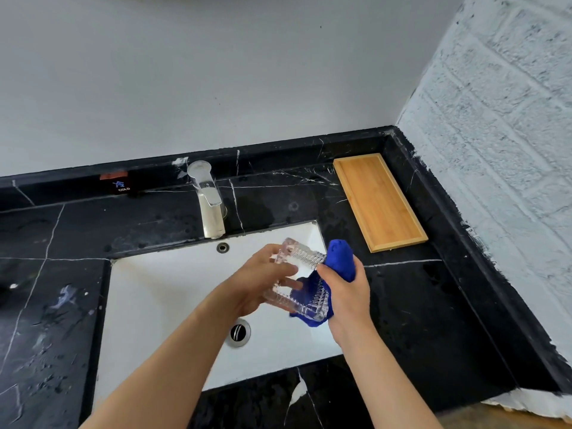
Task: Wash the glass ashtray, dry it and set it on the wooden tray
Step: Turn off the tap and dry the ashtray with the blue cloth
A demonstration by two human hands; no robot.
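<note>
The clear ribbed glass ashtray (301, 257) is held tilted on its edge above the white sink (161, 292). My left hand (263, 283) grips it from the left, fingers across its inside. My right hand (345, 292) holds a blue cloth (342, 257) pressed against the ashtray's right side; part of the cloth shows through the glass and hangs below it. The wooden tray (379, 201) lies on the black counter at the back right, with nothing on it.
A chrome tap (209, 201) stands behind the sink, with no water running. The sink drain (239, 332) lies below my hands. Black marble counter (433, 305) surrounds the basin. A white brick wall (501, 150) closes the right side.
</note>
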